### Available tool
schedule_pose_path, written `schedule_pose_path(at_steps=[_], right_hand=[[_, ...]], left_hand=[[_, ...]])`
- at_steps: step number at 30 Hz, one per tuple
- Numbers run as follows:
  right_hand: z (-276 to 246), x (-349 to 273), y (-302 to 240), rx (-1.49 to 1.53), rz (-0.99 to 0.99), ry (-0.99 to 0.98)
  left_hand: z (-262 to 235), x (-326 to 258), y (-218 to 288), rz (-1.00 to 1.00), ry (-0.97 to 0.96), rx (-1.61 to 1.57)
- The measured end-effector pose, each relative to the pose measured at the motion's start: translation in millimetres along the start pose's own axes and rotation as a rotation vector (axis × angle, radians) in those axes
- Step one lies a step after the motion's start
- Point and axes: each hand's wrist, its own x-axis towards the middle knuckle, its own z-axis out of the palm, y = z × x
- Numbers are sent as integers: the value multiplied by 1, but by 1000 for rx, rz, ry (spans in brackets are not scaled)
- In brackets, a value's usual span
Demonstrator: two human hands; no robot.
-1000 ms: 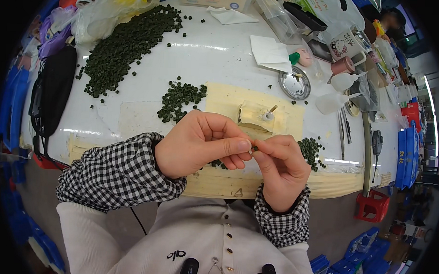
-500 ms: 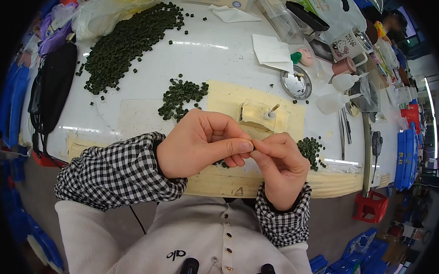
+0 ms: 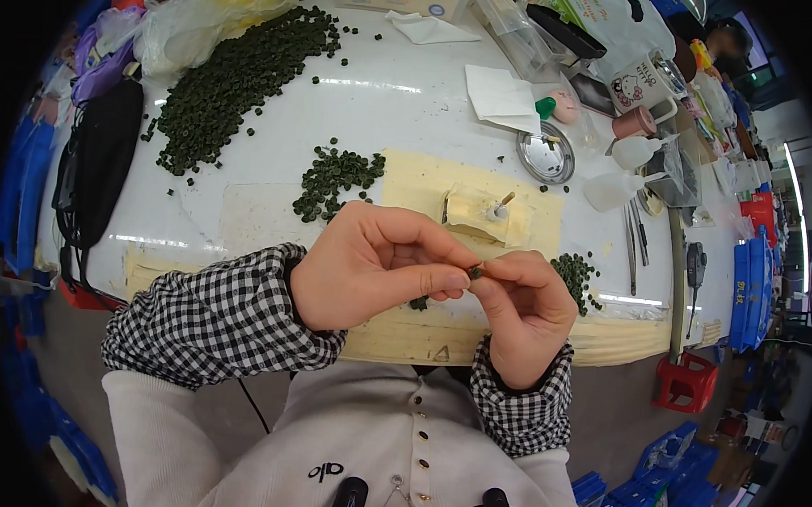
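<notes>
Over the near edge of the table my left hand (image 3: pixel 370 268) and my right hand (image 3: pixel 525 313) meet at the fingertips. Between both thumbs and forefingers is a small dark green piece (image 3: pixel 474 273), pinched from either side. Its details are too small to make out. Similar dark green pieces lie in a small pile (image 3: pixel 335 181) beyond my left hand, and another small pile (image 3: pixel 575 282) lies to the right of my right hand. A few more (image 3: pixel 419 303) show beneath my left fingers. Just beyond the hands stands a yellowish block (image 3: pixel 479 218) with a short peg on top.
A large heap of green pieces (image 3: pixel 242 87) covers the far left, beside plastic bags (image 3: pixel 199 23) and a black pouch (image 3: pixel 105 163). To the right are a round metal dish (image 3: pixel 545 154), white squeeze bottles (image 3: pixel 612 191), tweezers (image 3: pixel 633 248) and a mug (image 3: pixel 640 86).
My fingertips have parted slightly, and the green piece between them now shows. My right hand has shifted a little to the right.
</notes>
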Motion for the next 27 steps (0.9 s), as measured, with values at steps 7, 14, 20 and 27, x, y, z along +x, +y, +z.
schedule_pose_path(at_steps=[7, 14, 20, 27], right_hand=[[0, -1, 0, -135, -51, -25], [1, 0, -1, -172, -61, -44], [1, 0, -1, -181, -64, -53], [0, 1, -2, -188, -62, -61]], left_hand=[[-2, 0, -1, 67, 39, 66], [-3, 1, -3, 164, 74, 169], [-3, 1, -2, 188, 77, 199], [-3, 1, -2, 190, 66, 238]])
